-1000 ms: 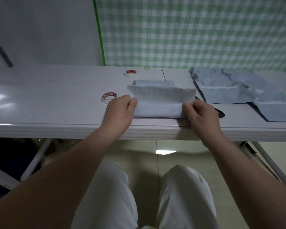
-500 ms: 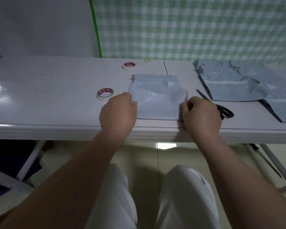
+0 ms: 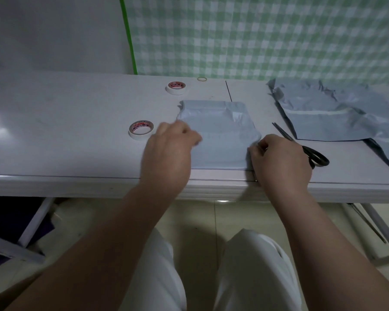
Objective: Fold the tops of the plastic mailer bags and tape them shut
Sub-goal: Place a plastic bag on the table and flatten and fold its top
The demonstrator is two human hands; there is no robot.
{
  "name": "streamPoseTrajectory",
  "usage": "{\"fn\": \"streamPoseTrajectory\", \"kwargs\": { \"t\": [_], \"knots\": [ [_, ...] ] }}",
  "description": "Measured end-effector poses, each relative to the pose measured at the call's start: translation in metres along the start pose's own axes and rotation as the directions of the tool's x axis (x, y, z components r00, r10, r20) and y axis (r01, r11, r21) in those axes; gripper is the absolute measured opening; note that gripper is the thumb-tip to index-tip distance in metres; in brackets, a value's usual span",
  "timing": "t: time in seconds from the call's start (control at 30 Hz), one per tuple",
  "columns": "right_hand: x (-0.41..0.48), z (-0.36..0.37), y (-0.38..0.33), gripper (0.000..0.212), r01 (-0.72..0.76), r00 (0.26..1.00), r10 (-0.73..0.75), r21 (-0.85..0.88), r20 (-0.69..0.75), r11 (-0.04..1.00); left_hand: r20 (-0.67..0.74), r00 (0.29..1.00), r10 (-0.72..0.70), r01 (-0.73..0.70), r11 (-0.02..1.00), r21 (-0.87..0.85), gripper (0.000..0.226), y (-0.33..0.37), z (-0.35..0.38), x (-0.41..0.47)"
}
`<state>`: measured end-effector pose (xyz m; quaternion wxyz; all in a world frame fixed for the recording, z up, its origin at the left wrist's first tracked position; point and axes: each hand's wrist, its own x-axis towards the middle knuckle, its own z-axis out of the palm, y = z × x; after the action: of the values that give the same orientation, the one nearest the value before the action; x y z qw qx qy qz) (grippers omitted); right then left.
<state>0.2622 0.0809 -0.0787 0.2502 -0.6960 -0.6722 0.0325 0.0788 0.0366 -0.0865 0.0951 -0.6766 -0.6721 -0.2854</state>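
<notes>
Status: grey mailer bag [image 3: 218,135] is laid flat on the white table [image 3: 65,131], close to the front edge and between both hands. Its right edge is pinched by the curled thumb and forefinger of the right hand [image 3: 281,160]. The left hand [image 3: 166,156] is blurred over the bag's left edge with its fingers curled; whether plastic is gripped there cannot be told. Step is judged to be holding the fold down ahead of taping, though which edge carries the fold cannot be read clearly. For a clean result, the crease should be pressed flat along its full width before any tape is applied, since thin film tends to spring back and trap air. The right-hand pinch is best kept as the anchor so the bag is not dragged off the table edge. The near tape roll [image 3: 141,130] sits just beside the left hand, so it can be fetched by that hand without the fold being released. Tape should be laid across the flap edge, half on the flap and half on the body, then rubbed down. The scissors [image 3: 317,157] are parked just right of the right hand for the cut.
</notes>
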Motion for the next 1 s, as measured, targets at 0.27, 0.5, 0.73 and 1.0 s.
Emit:
{"fn": "streamPoseTrajectory", "kwargs": {
  "t": [0.27,0.5,0.73,1.0],
  "knots": [
    [0.004,0.000,0.000,0.023,0.024,0.999,-0.024,-0.006,0.022,1.000,0.163,0.985,0.049,-0.064,0.994,0.092,0.039,0.002,0.009,-0.016],
    [0.025,-0.013,-0.031,0.039,0.204,0.978,-0.207,-0.130,-0.010,0.970,0.212,0.977,0.036,-0.076,0.980,0.185,0.055,0.003,0.013,-0.019],
    [0.054,0.010,-0.083,0.021,0.444,0.816,-0.394,-0.021,0.423,0.896,0.157,0.987,0.017,-0.046,0.982,0.183,0.049,0.002,0.017,-0.022],
    [0.065,0.013,-0.100,0.020,0.436,0.720,-0.365,0.024,0.590,0.900,0.076,0.997,0.016,-0.029,0.985,0.173,0.044,0.001,0.019,-0.023]
  ]
}}
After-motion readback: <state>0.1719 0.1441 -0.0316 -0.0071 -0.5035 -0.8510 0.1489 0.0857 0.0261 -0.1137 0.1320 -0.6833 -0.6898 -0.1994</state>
